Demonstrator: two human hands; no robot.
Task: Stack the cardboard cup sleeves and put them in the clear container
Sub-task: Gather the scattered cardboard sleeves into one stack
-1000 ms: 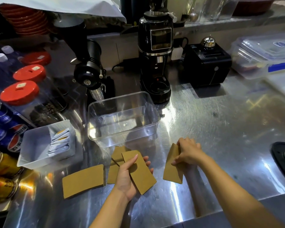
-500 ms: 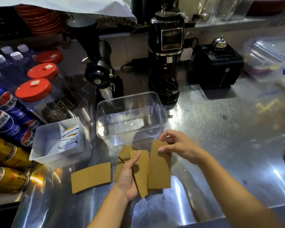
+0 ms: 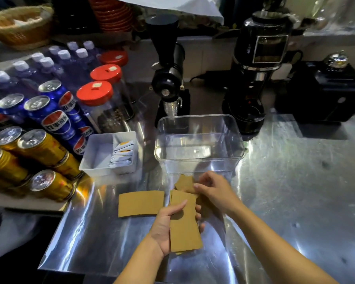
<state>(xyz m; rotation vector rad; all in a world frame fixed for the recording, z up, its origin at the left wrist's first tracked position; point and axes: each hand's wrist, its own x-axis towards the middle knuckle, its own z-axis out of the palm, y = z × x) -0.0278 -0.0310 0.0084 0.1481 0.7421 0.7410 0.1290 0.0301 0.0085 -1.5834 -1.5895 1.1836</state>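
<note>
My left hand [image 3: 166,226] holds a small stack of flat brown cardboard cup sleeves [image 3: 183,224] upright over the steel counter, thumb across the front. My right hand [image 3: 214,190] reaches just beyond the stack and pinches another sleeve [image 3: 184,183] that lies near the clear container's front wall. One more sleeve [image 3: 140,203] lies flat on the counter to the left of my hands. The clear plastic container [image 3: 199,158] stands empty behind them.
A white tray [image 3: 96,156] with sachets sits left of the container. Soda cans [image 3: 47,119], gold cans [image 3: 39,146], red-lidded jars [image 3: 96,95] and water bottles crowd the left. Two black coffee grinders [image 3: 168,83], [image 3: 254,78] and a black box [image 3: 324,93] stand behind.
My right hand carried its sleeve leftward and added it to the ones in my left hand. It has now moved on to the sleeve lying by the container.
</note>
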